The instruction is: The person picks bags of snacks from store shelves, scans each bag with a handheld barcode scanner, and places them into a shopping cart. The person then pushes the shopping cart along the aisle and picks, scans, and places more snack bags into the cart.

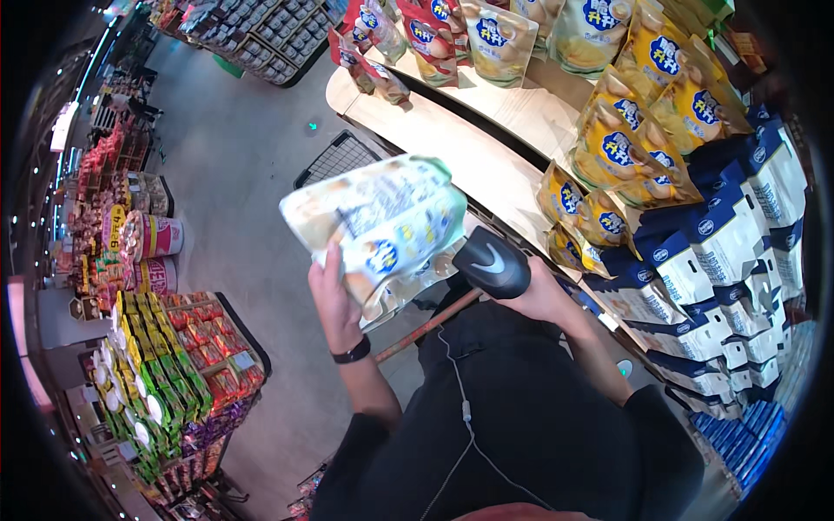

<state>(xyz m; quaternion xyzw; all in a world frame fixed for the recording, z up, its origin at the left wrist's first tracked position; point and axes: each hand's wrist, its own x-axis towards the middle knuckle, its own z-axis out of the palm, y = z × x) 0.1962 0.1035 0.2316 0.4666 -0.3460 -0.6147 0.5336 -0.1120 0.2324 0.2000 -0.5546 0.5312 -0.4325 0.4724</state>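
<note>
My left hand (337, 300), with a dark band at the wrist, is closed on the near edge of a white and pale green snack bag (378, 217). The bag is tilted, and its print is blurred. Just to its right, my right hand (540, 297) is wrapped round a black handheld barcode scanner (493, 265), whose head points toward the bag. Most of the scanner's grip is hidden. Below the bag, part of a shopping cart (334, 156) shows, with a black wire basket and a reddish handle bar (430, 326).
A pale wooden shelf (400, 130) runs along the front right, holding red, white and yellow snack bags (617, 148). White and navy cartons (695, 291) are stacked at the right. On the left, a display of packaged snacks (187, 365) borders the grey floor (230, 195).
</note>
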